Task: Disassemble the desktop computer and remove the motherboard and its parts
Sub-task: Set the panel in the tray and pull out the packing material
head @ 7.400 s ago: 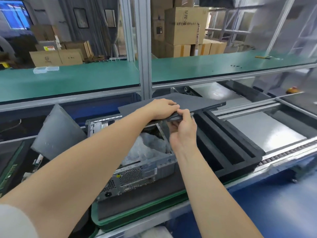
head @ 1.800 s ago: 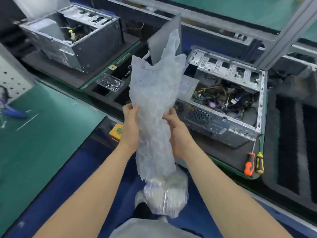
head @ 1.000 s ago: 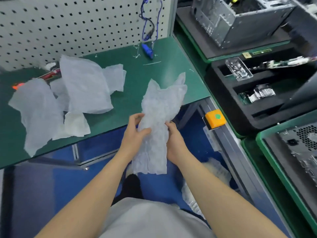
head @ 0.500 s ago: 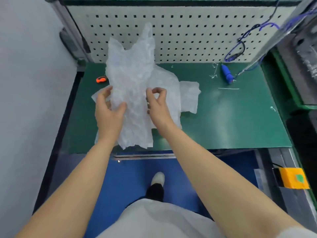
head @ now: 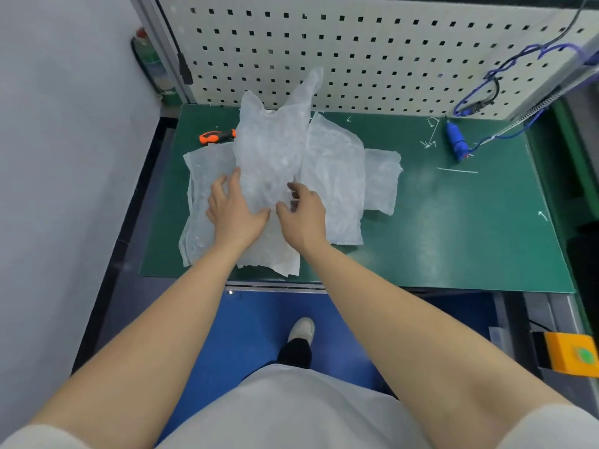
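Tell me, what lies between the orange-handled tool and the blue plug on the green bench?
Head view: crumpled clear packing sheets lie between the orange-handled tool and the blue plug, then bare green mat.

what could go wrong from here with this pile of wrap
1. The orange-handled tool lies partly under the pile of wrap sheets; another layer may bury it, and it could be missed later.
2. The top sheet, under the left hand and right hand, ends close to the green table's front edge; slippery layers might slide onto the floor.
3. Its far end stands up against the pegboard and may flop over once released.
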